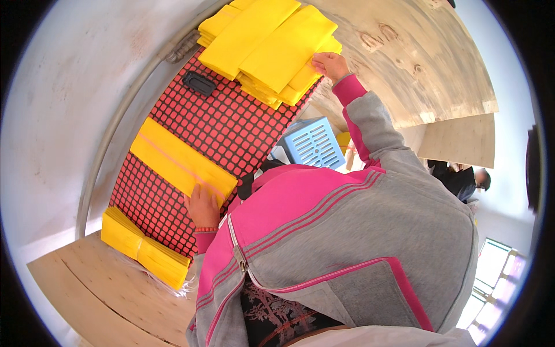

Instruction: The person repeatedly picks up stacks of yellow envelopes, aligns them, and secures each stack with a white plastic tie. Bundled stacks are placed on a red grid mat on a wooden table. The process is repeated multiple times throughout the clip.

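Note:
A long, flat yellow folded piece point(173, 156) with a pale pinkish line along it lies across the red-and-black patterned table cover point(191, 124). My left hand point(203, 207), with a beaded bracelet at the wrist, rests on its near end, fingers apart. At the far side, a stack of yellow folded pieces point(272, 49) lies in uneven layers. My right hand point(331, 65) reaches out to the stack's right edge, thumb and fingers pinched on the corner of a yellow piece there. Whether that corner is one layer or more, I cannot tell.
A black plastic holder point(199, 84) sits beside the stack. Tied at its middle, a yellow bundle point(141, 246) stands at the lower left. Beyond the table edge is a blue slotted basket point(315, 144). Wooden boards point(399, 63) rise on the right; a person point(459, 180) is in the background.

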Demonstrator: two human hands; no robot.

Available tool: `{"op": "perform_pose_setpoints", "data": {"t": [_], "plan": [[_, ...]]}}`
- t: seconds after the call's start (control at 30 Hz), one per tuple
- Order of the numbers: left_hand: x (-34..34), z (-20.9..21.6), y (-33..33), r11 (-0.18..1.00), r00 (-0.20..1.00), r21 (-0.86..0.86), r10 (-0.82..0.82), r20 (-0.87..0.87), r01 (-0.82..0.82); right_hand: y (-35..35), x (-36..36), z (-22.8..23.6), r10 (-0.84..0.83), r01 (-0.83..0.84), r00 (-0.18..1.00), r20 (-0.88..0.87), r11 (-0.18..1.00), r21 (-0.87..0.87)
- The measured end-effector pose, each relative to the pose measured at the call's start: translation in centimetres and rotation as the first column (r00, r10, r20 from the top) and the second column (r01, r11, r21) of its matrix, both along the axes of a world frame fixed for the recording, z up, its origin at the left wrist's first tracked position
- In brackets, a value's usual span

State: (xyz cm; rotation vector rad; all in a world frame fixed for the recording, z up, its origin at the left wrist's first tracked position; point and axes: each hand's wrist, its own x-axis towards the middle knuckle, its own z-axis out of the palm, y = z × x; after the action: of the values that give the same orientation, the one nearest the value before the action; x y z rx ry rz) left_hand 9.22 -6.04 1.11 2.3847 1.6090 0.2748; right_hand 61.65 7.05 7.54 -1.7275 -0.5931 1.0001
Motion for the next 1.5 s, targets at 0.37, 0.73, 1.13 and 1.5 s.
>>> {"op": "perform_pose_setpoints", "data": {"t": [0.37,0.73,1.13,1.5], "plan": [[-0.5,-0.3,0.2,0.999,1.0,-0.042,0.015,0.009,-0.015,5.0,3.4,-0.7,-0.223,0.193,0.865,-0.45,0.975,-0.112],[-0.8,1.3,0.5,0.998,0.999,-0.06,0.009,0.031,-0.007,7.2,3.2,-2.1,-0.138,0.214,0.846,-0.514,0.973,0.092],[7.5,6.4,8.5,0.75,0.399,-0.564,0.426,0.812,0.346,1.0,-5.9,6.8,0.218,-0.07,0.871,-0.44,0.942,0.328],[4.3,5.5,4.7,0.633,0.102,-0.62,0.657,0.747,0.464,5.0,-25.5,2.0,0.691,-0.59,0.583,-0.428,0.722,0.362]]}}
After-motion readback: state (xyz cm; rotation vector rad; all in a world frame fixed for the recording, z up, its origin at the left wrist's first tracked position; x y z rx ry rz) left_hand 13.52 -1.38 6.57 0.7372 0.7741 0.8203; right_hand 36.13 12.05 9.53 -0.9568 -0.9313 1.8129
